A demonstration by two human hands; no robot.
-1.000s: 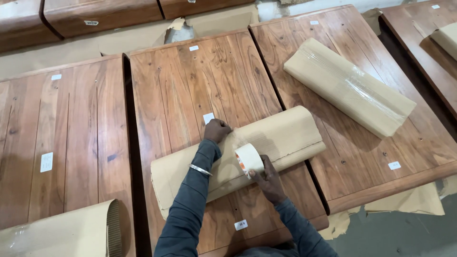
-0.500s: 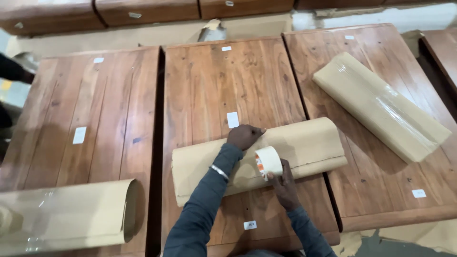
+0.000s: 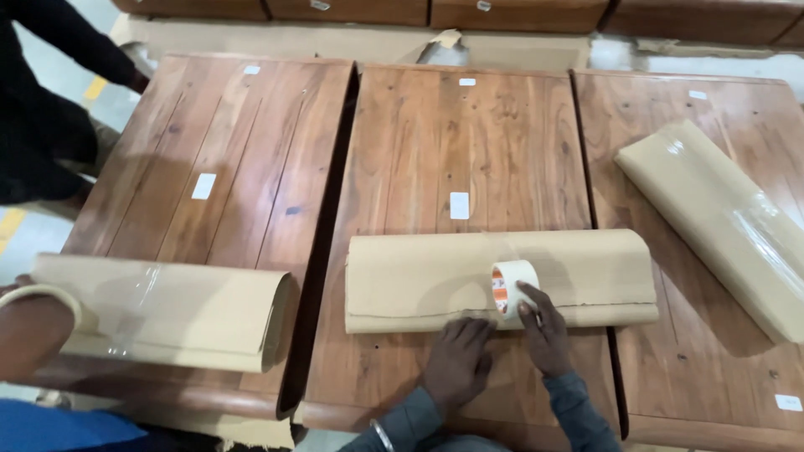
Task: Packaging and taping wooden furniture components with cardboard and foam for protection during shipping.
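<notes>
At lower centre of the frame, the right hand (image 3: 543,328) grips a roll of clear tape (image 3: 509,285), fingers curled around it, against a rolled cardboard bundle (image 3: 469,280) lying across the middle wooden tabletop (image 3: 469,142). The left hand (image 3: 456,360) lies flat and open, pressing the bundle's near edge. 2 similar bundles lie left (image 3: 167,310) and right (image 3: 712,218).

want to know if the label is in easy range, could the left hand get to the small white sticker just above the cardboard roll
Probably yes. The left hand rests on the near edge of the cardboard roll, and the white sticker lies on bare tabletop just beyond it. Only the low roll lies between, so the hand could pass over.
</notes>
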